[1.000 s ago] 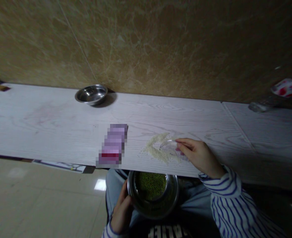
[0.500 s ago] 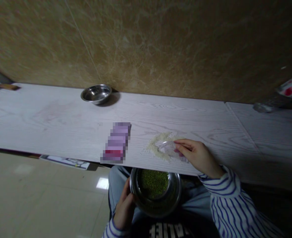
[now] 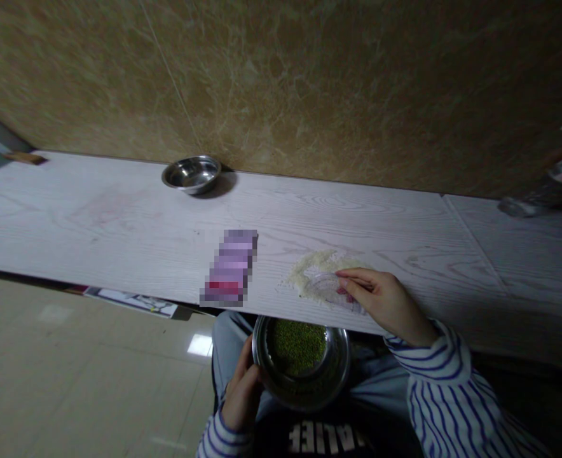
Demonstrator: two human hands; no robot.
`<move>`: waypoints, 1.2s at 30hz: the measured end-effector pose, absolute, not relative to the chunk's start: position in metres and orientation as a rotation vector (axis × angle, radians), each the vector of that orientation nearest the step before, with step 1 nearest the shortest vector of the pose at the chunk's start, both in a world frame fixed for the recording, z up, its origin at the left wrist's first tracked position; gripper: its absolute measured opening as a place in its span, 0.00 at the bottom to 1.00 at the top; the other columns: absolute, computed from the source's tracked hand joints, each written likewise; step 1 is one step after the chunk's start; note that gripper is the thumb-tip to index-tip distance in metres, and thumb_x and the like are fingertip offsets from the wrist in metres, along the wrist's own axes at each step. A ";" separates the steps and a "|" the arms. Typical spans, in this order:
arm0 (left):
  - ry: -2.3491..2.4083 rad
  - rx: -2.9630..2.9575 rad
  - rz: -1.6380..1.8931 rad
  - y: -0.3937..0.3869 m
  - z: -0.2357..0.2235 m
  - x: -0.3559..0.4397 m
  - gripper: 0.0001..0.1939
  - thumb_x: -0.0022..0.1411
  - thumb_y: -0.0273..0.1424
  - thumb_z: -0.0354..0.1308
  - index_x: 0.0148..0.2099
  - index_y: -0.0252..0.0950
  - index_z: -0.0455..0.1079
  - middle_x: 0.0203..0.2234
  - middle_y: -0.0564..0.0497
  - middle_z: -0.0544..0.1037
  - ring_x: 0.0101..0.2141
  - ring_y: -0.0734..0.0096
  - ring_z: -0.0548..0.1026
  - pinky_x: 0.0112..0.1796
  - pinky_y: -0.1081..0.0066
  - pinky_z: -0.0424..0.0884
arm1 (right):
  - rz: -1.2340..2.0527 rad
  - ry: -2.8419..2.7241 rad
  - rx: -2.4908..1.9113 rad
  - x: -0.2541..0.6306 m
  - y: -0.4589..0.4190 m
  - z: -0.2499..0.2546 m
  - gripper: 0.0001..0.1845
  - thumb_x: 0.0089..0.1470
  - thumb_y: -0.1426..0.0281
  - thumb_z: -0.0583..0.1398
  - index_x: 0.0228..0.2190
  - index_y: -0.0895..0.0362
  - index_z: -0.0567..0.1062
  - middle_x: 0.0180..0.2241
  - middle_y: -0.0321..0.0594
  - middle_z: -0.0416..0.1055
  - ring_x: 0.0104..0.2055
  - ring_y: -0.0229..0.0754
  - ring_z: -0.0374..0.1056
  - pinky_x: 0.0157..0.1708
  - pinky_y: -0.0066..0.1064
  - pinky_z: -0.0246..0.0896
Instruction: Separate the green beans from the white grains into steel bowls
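My left hand [image 3: 243,388] grips the left rim of a metal bowl [image 3: 304,395], which rests over my lap just below the table's front edge. Small green beans [image 3: 296,343], like mung beans, lie in it. Above the tabletop, my right hand [image 3: 381,296] pinches a clear, thin, rounded plastic piece [image 3: 326,286], perhaps a lid or scoop. It sits low at a pile of pale grains [image 3: 307,266] that looks like rice, spread on the wood. My fingers hide part of the clear piece, and a pinkish patch shows beneath them.
A pixelated purple rectangle [image 3: 231,264] lies on the white wood-grain table [image 3: 119,235] left of the grains. A second metal bowl [image 3: 192,175] stands by the marble wall. At the far right lies a clear bottle [image 3: 524,207]; at the far left, a small wooden block [image 3: 25,158].
The view has shifted slightly, moving most things a little right and up. My right hand still holds the clear piece at the grains, now tilted a bit differently. My left hand keeps the bowl.
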State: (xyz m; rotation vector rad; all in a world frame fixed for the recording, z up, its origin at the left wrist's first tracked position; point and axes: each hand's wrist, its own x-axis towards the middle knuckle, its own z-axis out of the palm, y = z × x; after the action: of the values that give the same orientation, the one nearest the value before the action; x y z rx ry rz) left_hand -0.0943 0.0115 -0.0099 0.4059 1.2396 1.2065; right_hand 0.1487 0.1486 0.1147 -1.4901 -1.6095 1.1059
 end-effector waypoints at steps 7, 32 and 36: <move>1.247 0.366 1.183 0.013 -0.004 -0.094 0.33 0.49 0.33 0.60 0.60 0.41 0.67 0.46 0.48 0.79 0.44 0.51 0.74 0.43 0.58 0.69 | 1.031 -1.683 -1.528 0.148 0.141 0.115 0.14 0.56 0.66 0.60 0.40 0.58 0.81 0.31 0.44 0.82 0.30 0.44 0.78 0.28 0.32 0.73; 1.149 0.298 1.328 0.017 0.014 -0.093 0.30 0.46 0.27 0.62 0.54 0.41 0.74 0.45 0.50 0.81 0.47 0.54 0.74 0.46 0.63 0.70 | 0.969 -1.950 -1.397 0.124 0.118 0.114 0.13 0.59 0.68 0.58 0.41 0.53 0.82 0.38 0.41 0.82 0.38 0.42 0.78 0.37 0.33 0.75; 1.141 0.315 1.295 0.017 0.013 -0.092 0.30 0.47 0.28 0.62 0.56 0.41 0.72 0.47 0.51 0.81 0.47 0.55 0.74 0.45 0.65 0.70 | 0.726 -1.920 -1.467 0.124 0.115 0.116 0.13 0.59 0.69 0.58 0.42 0.55 0.81 0.37 0.42 0.82 0.36 0.43 0.79 0.38 0.34 0.75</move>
State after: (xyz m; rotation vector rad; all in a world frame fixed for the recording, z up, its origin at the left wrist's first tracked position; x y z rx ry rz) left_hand -0.0924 0.0170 0.0130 0.3155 1.1410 1.2952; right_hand 0.1238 0.1149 0.1158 -1.4674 -1.9204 0.7264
